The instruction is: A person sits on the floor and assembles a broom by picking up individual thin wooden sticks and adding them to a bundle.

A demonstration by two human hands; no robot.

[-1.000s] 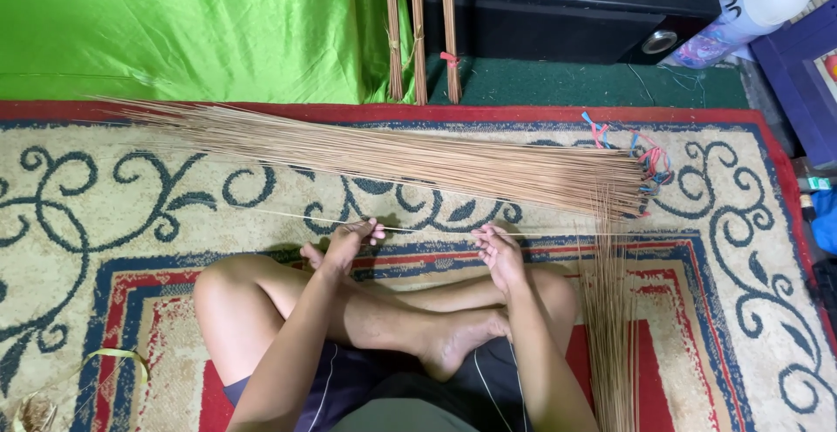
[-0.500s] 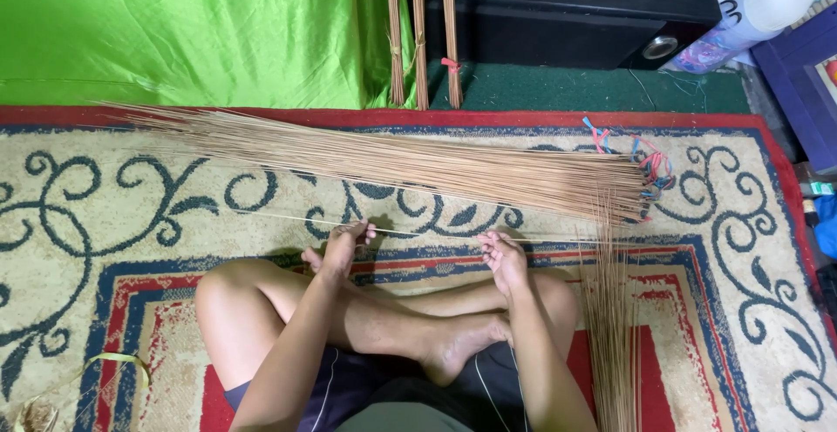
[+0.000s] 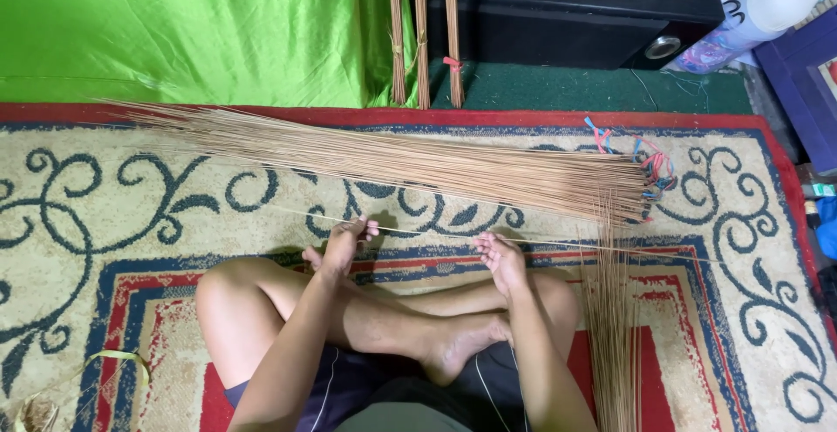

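Seated cross-legged on a patterned rug [image 3: 131, 223], we hold one thin palm-leaf midrib [image 3: 436, 231] level between both hands, just in front of our knees. The left hand [image 3: 342, 244] pinches the midrib with curled fingers; the right hand [image 3: 501, 258] closes lightly round it farther along, and its free end runs out past the right knee. Held at two points, so slender and springy a stick stays straight and off the rug. Beyond the single midrib, farther from our knees, lies a long bundle of midribs [image 3: 418, 162], straw-brown, stiff and needle-fine, fanned at one end and gathered at the other beside coloured bands [image 3: 654, 166]. A smaller sheaf of midribs [image 3: 610, 336] lies alongside the right knee, at right angles to the bundle. Behind the bundle hang a glossy green cloth [image 3: 192, 31], three upright wooden poles [image 3: 423, 31] and a black speaker box [image 3: 575, 13].
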